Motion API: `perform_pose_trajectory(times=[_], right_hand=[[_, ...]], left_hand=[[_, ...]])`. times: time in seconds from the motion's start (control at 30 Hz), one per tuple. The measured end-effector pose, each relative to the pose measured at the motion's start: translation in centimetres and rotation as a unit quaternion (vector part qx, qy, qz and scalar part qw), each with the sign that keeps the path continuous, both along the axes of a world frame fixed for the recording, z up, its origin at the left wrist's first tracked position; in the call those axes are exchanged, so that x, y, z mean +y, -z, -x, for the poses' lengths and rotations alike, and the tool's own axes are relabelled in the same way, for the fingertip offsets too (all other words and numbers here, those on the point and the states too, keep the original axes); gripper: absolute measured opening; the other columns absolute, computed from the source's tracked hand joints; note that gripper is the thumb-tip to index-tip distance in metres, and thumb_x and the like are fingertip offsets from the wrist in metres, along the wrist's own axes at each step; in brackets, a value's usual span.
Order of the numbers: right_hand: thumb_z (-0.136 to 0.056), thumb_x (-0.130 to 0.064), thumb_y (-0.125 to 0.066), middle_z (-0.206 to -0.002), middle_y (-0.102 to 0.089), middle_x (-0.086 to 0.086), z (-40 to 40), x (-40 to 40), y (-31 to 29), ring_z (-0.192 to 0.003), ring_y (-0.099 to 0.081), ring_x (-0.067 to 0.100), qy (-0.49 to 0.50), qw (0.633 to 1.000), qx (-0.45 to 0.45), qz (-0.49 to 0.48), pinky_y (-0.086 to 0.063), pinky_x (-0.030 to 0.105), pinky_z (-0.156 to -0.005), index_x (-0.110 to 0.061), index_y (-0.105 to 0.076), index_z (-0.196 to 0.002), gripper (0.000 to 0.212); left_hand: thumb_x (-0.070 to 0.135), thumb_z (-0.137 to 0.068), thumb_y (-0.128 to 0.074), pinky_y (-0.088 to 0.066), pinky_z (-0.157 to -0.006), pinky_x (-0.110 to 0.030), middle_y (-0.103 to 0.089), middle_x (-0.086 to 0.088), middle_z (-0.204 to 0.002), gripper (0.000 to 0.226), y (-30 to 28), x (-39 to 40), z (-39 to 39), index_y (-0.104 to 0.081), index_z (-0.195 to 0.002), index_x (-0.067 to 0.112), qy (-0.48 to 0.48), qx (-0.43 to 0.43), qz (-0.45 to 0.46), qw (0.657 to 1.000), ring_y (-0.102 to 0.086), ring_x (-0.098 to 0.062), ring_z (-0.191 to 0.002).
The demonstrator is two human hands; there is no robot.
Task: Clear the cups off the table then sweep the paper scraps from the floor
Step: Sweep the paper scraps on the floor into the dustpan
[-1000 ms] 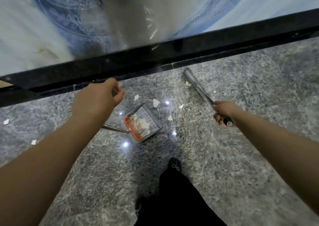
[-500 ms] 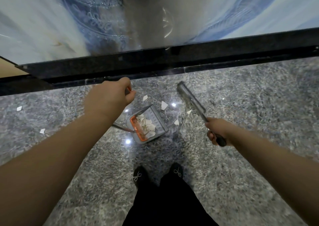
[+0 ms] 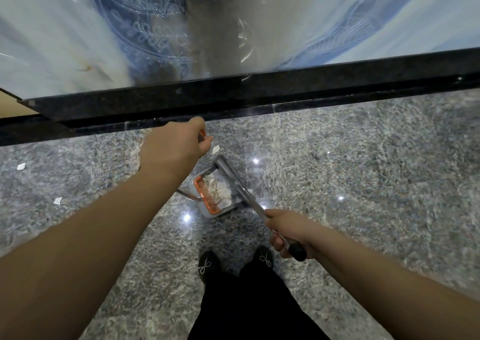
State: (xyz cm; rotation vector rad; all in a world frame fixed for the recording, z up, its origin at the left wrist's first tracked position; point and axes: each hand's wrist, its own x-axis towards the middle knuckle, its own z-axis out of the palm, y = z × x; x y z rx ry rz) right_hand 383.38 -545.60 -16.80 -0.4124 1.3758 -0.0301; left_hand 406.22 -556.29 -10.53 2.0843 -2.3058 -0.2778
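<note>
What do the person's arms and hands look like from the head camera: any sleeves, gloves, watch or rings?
Both forearms are bare as far as the frame shows; no sleeve edge is in view. The left hand and the right hand wear no gloves, and no watch, band or ring shows on what is visible. Lower down are black trousers and black shoes with small silvery bow ornaments.

The person is wearing black trousers and black shoes, each showing a small silvery bow-shaped ornament on the toe. Both forearms are showing bare, with no sleeves, watch or rings visible.
</note>
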Motion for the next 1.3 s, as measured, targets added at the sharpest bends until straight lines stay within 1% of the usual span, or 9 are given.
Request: perform_pose_trajectory(times=[0.13,0.2,0.43,0.57,0.7,0.83,0.97,1.17,1.3], right_hand=[[-0.104,-0.019,-0.034,-0.053,-0.039,-0.001,0.3,0.5,-2.2,-0.033,-0.034,0.004,0.094,0.992,-0.059,-0.058,-0.025,0.01,-0.038,-0.026,-0.052,-0.101,0.02],[-0.104,-0.019,-0.033,-0.052,-0.04,-0.001,0.2,1.3,-3.0,-0.034,-0.035,0.004,0.089,0.993,-0.057,-0.049,-0.026,0.01,-0.038,-0.028,-0.054,-0.097,0.023],[-0.103,-0.017,-0.036,-0.054,-0.042,0.002,-1.3,2.7,-4.8,-0.034,-0.036,0.006,0.08,0.997,-0.007,0.007,-0.03,0.012,-0.037,-0.026,-0.053,-0.093,0.022],[-0.103,-0.018,-0.035,-0.054,-0.043,0.002,-2.1,2.0,-5.2,-0.035,-0.037,0.007,0.093,0.995,0.007,0.022,-0.03,0.013,-0.038,-0.03,-0.051,-0.106,0.021],[-0.102,-0.019,-0.038,-0.056,-0.046,0.005,-3.4,1.1,-4.7,-0.036,-0.04,0.01,0.065,0.994,0.046,0.075,-0.032,0.016,-0.038,-0.028,-0.042,-0.137,0.036],[-0.103,-0.02,-0.039,-0.055,-0.046,0.005,-5.6,-0.8,-4.1,-0.035,-0.041,0.01,0.041,0.99,0.076,0.108,-0.032,0.017,-0.038,-0.023,-0.039,-0.143,0.04],[-0.103,-0.018,-0.037,-0.058,-0.043,0.007,-7.8,-3.6,-3.4,-0.035,-0.04,0.011,0.032,0.989,0.086,0.118,-0.03,0.016,-0.038,-0.021,-0.04,-0.141,0.038],[-0.102,-0.015,-0.039,-0.061,-0.042,0.008,-10.6,-8.4,-2.4,-0.044,-0.037,0.014,-0.035,0.989,0.093,0.111,-0.026,0.023,-0.045,-0.019,-0.047,-0.116,0.017],[-0.103,-0.017,-0.039,-0.065,-0.04,0.008,-12.5,-11.9,-1.0,-0.041,-0.039,0.013,-0.066,0.993,0.08,0.059,-0.03,0.021,-0.04,-0.009,-0.046,-0.109,0.012]], left_hand=[[0.049,-0.097,-0.05,-0.044,-0.052,-0.032,-0.066,-0.001,-0.078,0.024,-0.1,0.6,-0.2,-0.049,-0.092,0.025,-0.002,-0.003,-0.006,1.0,-0.057,-0.027,-0.064],[0.049,-0.097,-0.051,-0.036,-0.048,-0.029,-0.066,0.0,-0.076,0.024,-0.2,1.0,-0.6,-0.049,-0.092,0.026,0.001,-0.001,0.004,1.0,-0.056,-0.025,-0.061],[0.048,-0.096,-0.052,-0.039,-0.048,-0.03,-0.063,0.003,-0.074,0.023,-0.7,2.5,-3.7,-0.047,-0.089,0.027,-0.015,0.037,0.004,0.999,-0.054,-0.022,-0.061],[0.046,-0.097,-0.051,-0.043,-0.052,-0.032,-0.065,0.002,-0.082,0.024,-1.3,3.7,-6.4,-0.052,-0.095,0.022,-0.042,0.052,0.0,0.998,-0.057,-0.024,-0.067],[0.047,-0.096,-0.053,-0.038,-0.054,-0.031,-0.065,0.003,-0.081,0.024,-2.2,5.1,-10.2,-0.054,-0.095,0.023,-0.084,0.064,0.014,0.994,-0.056,-0.025,-0.068],[0.047,-0.095,-0.055,-0.034,-0.052,-0.029,-0.062,0.004,-0.078,0.022,-3.4,6.1,-14.4,-0.055,-0.092,0.025,-0.119,0.07,0.035,0.99,-0.053,-0.023,-0.066],[0.047,-0.094,-0.057,-0.028,-0.05,-0.027,-0.057,0.007,-0.073,0.022,-3.7,7.0,-18.0,-0.054,-0.086,0.026,-0.169,0.068,0.043,0.982,-0.048,-0.018,-0.062],[0.046,-0.094,-0.057,-0.041,-0.053,-0.031,-0.062,0.004,-0.073,0.023,-2.8,7.8,-21.8,-0.053,-0.085,0.026,-0.239,0.084,0.026,0.967,-0.056,-0.023,-0.066],[0.049,-0.093,-0.056,-0.049,-0.059,-0.037,-0.066,-0.003,-0.077,0.024,-2.4,7.1,-23.3,-0.054,-0.085,0.027,-0.288,0.051,0.019,0.956,-0.057,-0.027,-0.069]])
